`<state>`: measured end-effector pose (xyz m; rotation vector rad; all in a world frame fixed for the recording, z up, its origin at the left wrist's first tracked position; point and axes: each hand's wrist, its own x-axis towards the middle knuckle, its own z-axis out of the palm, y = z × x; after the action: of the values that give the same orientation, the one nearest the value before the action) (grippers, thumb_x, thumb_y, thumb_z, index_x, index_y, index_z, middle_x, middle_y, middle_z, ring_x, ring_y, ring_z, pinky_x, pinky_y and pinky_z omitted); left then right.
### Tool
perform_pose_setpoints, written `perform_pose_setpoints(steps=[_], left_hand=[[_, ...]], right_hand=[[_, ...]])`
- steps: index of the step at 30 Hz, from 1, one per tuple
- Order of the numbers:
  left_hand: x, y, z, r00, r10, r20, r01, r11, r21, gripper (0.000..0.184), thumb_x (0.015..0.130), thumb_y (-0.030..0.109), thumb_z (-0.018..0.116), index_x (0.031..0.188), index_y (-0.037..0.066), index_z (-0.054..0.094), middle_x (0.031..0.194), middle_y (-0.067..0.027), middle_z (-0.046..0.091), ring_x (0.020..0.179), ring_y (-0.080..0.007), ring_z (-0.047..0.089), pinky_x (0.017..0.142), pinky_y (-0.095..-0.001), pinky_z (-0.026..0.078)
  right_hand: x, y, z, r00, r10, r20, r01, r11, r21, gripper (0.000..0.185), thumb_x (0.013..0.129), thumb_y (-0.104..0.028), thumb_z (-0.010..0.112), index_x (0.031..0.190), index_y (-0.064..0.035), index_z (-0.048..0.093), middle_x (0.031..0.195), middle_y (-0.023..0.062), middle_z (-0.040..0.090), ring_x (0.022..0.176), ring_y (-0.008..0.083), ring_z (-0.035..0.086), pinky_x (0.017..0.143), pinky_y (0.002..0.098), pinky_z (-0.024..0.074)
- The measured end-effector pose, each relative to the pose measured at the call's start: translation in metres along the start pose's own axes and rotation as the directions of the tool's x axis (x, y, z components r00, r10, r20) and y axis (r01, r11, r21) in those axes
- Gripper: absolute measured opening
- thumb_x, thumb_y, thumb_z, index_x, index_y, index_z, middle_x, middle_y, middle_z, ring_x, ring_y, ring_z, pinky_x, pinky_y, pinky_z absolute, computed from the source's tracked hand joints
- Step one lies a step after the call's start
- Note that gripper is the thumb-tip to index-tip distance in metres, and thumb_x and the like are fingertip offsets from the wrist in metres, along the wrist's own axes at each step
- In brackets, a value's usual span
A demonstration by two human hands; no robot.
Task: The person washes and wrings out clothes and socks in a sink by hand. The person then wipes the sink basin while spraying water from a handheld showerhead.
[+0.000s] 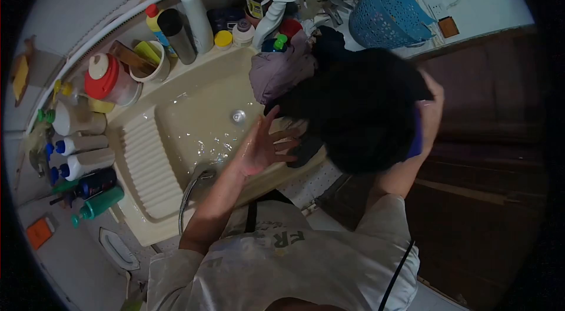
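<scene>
Black cloth (371,111) hides most of my right hand (437,91), so I can't tell its grip; left hand (262,150) is splayed loose.

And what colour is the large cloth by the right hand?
The large cloth is black, best seen in head view.

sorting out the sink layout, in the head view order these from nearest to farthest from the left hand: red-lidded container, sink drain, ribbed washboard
1. Sink drain: just ahead and left of the left hand
2. Ribbed washboard: farther left, beside the basin
3. Red-lidded container: beyond the washboard, ahead and left
</scene>
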<state>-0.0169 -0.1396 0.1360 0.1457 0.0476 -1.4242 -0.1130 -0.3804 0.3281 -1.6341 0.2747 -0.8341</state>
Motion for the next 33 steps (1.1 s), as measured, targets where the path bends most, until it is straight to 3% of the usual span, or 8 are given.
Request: perform_pose_setpoints(steps=[3, 9, 13, 17, 24, 26, 28, 33], left_hand=[[-0.029, 0.002, -0.016, 0.898, 0.174, -0.404, -0.142, 0.984, 0.109, 0.058, 0.094, 0.046, 0.046, 0.139, 0.011, 0.039, 0.133, -0.0071, 0.050, 0.118, -0.0253, 0.049, 0.098, -0.0378, 0.042], [-0.142, 0.089, -0.154, 0.560, 0.405, -0.723, -0.267, 0.914, 0.305, 0.060, 0.091, 0.049, 0.049, 0.131, 0.004, 0.045, 0.123, -0.0132, 0.054, 0.112, -0.0258, 0.054, 0.091, -0.0391, 0.048], [-0.138, 0.102, -0.217, 0.087, 0.913, -0.399, 0.742, 0.208, 0.637, 0.074, 0.084, 0.059, 0.053, 0.143, 0.019, 0.031, 0.138, -0.0270, 0.036, 0.123, -0.0461, 0.038, 0.098, -0.0570, 0.035], [-0.103, 0.093, -0.211, 0.468, 0.844, -0.260, 0.881, -0.426, 0.205, 0.079, 0.076, 0.067, 0.054, 0.143, 0.034, 0.030, 0.153, -0.0191, 0.005, 0.139, -0.0426, 0.004, 0.097, -0.0713, 0.020], [-0.079, 0.117, -0.288, 0.508, 0.690, -0.516, 0.861, -0.400, 0.313, 0.091, 0.077, 0.075, 0.040, 0.147, 0.021, 0.022, 0.152, -0.0157, 0.016, 0.139, -0.0409, 0.013, 0.103, -0.0662, 0.019], [-0.072, 0.132, -0.290, 0.514, 0.601, -0.612, 0.800, -0.593, 0.090, 0.091, 0.078, 0.074, 0.041, 0.147, 0.019, 0.023, 0.151, -0.0170, 0.018, 0.137, -0.0423, 0.018, 0.104, -0.0646, 0.020], [-0.075, 0.139, -0.285, 0.548, 0.652, -0.524, 0.817, -0.551, 0.170, 0.082, 0.079, 0.066, 0.049, 0.135, 0.006, 0.043, 0.141, -0.0176, 0.039, 0.136, -0.0416, 0.020, 0.110, -0.0605, 0.007], [-0.083, 0.136, -0.278, 0.216, 0.907, -0.361, 0.150, 0.334, 0.930, 0.067, 0.084, 0.051, 0.056, 0.129, 0.002, 0.050, 0.136, -0.0201, 0.042, 0.130, -0.0332, 0.034, 0.107, -0.0499, 0.026]], right_hand=[[-0.013, 0.013, 0.070, 0.790, 0.204, 0.578, 0.036, 0.925, -0.377, 0.042, 0.072, -0.015, 0.067, 0.111, 0.0002, 0.061, 0.100, 0.0188, 0.067, 0.087, 0.0222, 0.066, 0.078, 0.0329, 0.0509], [-0.102, 0.169, 0.207, 0.550, 0.644, 0.532, 0.223, 0.501, -0.836, 0.073, 0.076, -0.035, 0.072, 0.136, -0.0104, 0.039, 0.114, 0.0181, 0.055, 0.101, 0.0361, 0.057, 0.082, 0.0484, 0.0462], [-0.135, 0.278, 0.251, 0.418, 0.755, 0.504, 0.220, 0.454, -0.863, 0.086, 0.081, -0.046, 0.065, 0.148, -0.0238, 0.015, 0.150, 0.0167, 0.010, 0.134, 0.0438, 0.019, 0.101, 0.0645, 0.0229], [-0.185, 0.356, 0.274, 0.476, 0.733, 0.486, 0.239, 0.424, -0.873, 0.084, 0.082, -0.054, 0.058, 0.148, -0.0250, 0.015, 0.154, 0.0150, -0.010, 0.139, 0.0457, -0.006, 0.104, 0.0683, 0.0144], [-0.203, 0.439, 0.272, 0.578, 0.538, 0.614, 0.310, 0.551, -0.775, 0.065, 0.089, -0.045, 0.051, 0.139, -0.0044, 0.037, 0.144, 0.0239, 0.023, 0.132, 0.0510, 0.015, 0.109, 0.0587, 0.0190], [-0.193, 0.477, 0.274, 0.349, 0.573, 0.741, 0.698, 0.369, -0.614, 0.053, 0.092, -0.036, 0.050, 0.136, -0.0076, 0.044, 0.139, 0.0250, 0.032, 0.133, 0.0471, 0.018, 0.109, 0.0577, 0.0212], [-0.185, 0.495, 0.279, 0.564, 0.158, 0.811, 0.764, -0.473, -0.440, 0.044, 0.091, -0.027, 0.049, 0.133, -0.0112, 0.049, 0.134, 0.0204, 0.043, 0.124, 0.0464, 0.036, 0.104, 0.0575, 0.0320], [-0.099, 0.384, 0.325, 0.747, 0.606, 0.273, -0.460, 0.768, -0.445, 0.025, 0.083, -0.013, 0.060, 0.103, 0.0025, 0.062, 0.082, 0.0088, 0.066, 0.082, 0.0224, 0.062, 0.075, 0.0332, 0.0463]])
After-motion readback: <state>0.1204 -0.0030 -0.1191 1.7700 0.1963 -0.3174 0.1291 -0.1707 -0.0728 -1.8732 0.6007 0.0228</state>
